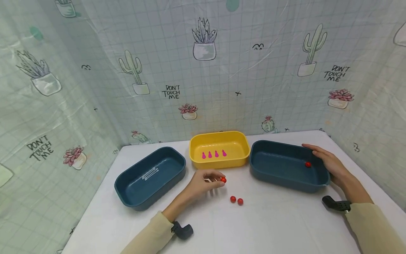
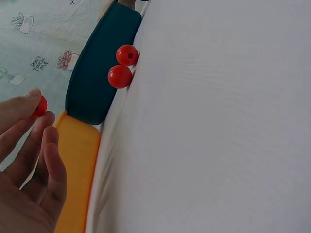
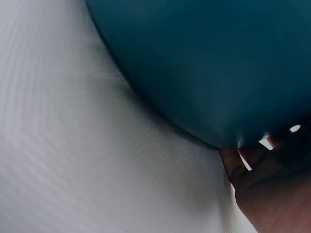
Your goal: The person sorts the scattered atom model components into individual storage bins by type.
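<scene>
Red bead (image 1: 223, 180), one, round: pinched between the thumb and fingertips of the left hand (image 1: 206, 181), held above the white table (image 1: 266, 225), in front of the yellow tray (image 1: 219, 164) and to the left of the right blue tray (image 1: 279, 162). Right hand (image 1: 331, 165): fingers extended against the right end of that tray, touching its rim; thumb position cannot be told. Step in hand, by judgement: one bead carried by the left hand while the right steadies the tray. The next move, if toward that tray, calls for keeping the pinch firm and the bead above the near wall before release. Orientation: the held bead, being round, has no long axis and points no way; any bore in it is hidden by the fingers. Loose beads, two, red: near bead (image 1: 240, 201) and companion bead (image 1: 233, 199), side by side on the table; the left wrist view shows a bore in one. Tray bead (image 1: 308, 164), one, red: inside the right blue tray, toward its right end. Also listed: pink pieces (image 1: 210, 155), four, in a row in the yellow tray; pale sticks (image 1: 150, 174), bundled side by side in the left blue tray (image 1: 155, 195).
</scene>
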Tool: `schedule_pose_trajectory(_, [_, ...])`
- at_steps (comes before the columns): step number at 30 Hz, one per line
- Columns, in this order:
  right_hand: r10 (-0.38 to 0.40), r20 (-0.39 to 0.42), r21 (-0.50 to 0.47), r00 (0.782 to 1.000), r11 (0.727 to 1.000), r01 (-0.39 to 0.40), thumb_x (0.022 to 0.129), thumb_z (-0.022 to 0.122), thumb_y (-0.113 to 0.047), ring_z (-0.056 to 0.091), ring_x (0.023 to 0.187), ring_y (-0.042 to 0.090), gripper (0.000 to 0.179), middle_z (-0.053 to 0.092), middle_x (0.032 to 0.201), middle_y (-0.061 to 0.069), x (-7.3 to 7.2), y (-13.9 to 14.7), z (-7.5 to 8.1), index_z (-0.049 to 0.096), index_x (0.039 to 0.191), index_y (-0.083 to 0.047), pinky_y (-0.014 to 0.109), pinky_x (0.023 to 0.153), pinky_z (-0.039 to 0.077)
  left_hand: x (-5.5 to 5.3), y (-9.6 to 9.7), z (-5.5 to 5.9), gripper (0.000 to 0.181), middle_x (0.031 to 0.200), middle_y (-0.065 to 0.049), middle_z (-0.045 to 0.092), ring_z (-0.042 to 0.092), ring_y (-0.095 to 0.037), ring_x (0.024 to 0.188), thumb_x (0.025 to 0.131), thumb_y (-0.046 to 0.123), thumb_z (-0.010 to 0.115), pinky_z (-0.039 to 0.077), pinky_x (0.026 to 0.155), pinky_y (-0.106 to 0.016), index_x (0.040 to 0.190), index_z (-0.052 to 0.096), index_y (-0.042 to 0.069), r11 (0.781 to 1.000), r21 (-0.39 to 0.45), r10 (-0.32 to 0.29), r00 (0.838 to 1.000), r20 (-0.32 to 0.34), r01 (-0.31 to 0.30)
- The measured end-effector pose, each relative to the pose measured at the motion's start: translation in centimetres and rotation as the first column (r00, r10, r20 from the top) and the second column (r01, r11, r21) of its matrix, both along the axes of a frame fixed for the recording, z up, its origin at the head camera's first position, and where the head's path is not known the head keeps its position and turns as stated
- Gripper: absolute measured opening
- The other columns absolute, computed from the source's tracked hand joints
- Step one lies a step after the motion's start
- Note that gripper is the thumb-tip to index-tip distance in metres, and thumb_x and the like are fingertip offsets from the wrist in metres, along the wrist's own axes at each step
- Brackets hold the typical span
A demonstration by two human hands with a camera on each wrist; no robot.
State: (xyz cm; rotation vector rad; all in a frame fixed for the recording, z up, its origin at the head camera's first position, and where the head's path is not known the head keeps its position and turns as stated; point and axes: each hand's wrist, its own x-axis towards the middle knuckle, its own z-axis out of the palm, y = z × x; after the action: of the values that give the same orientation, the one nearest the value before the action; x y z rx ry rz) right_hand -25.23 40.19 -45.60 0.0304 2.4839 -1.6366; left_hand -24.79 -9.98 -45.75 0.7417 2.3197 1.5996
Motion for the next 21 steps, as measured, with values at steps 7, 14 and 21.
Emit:
schedule_pose_trajectory(7, [-0.008,0.000,-0.030,1.000,1.000,0.008,0.114,0.022,-0.043,0.005,0.158,0.049,0.054,0.005,0.176,0.008,-0.1,0.0,0.0,0.023,0.166,-0.028,0.074,0.122,0.010,-0.7,1.5,1.4,0.026,0.101,0.001,0.074,0.065,-0.015,0.090,0.093,0.031,0.077,0.052,0.072,-0.024,0.116,0.078,0.021,0.999,-0.022,-0.032,0.999,0.005,0.032])
schedule_pose_trajectory(14, [-0.007,0.001,-0.022,1.000,1.000,0.007,0.114,0.024,-0.045,0.010,0.159,0.043,0.054,0.009,0.176,0.001,0.0,0.1,0.1,0.024,0.166,-0.029,0.067,0.125,0.014,-1.6,3.4,2.7,0.029,0.102,0.000,0.074,0.064,-0.019,0.088,0.093,0.033,0.078,0.056,0.069,-0.027,0.118,0.077,0.019,1.000,0.014,-0.023,1.000,0.000,0.023])
schedule_pose_trajectory(21, [-0.005,0.000,-0.045,1.000,0.999,0.005,0.114,0.025,-0.044,0.005,0.159,0.045,0.054,0.005,0.176,0.007,0.0,0.0,0.1,0.025,0.165,-0.027,0.072,0.123,0.009,-2.7,5.4,3.5,0.029,0.104,-0.002,0.074,0.064,-0.015,0.084,0.094,0.030,0.077,0.056,0.069,-0.024,0.119,0.077,0.016,0.998,0.046,-0.038,0.999,-0.011,0.038])
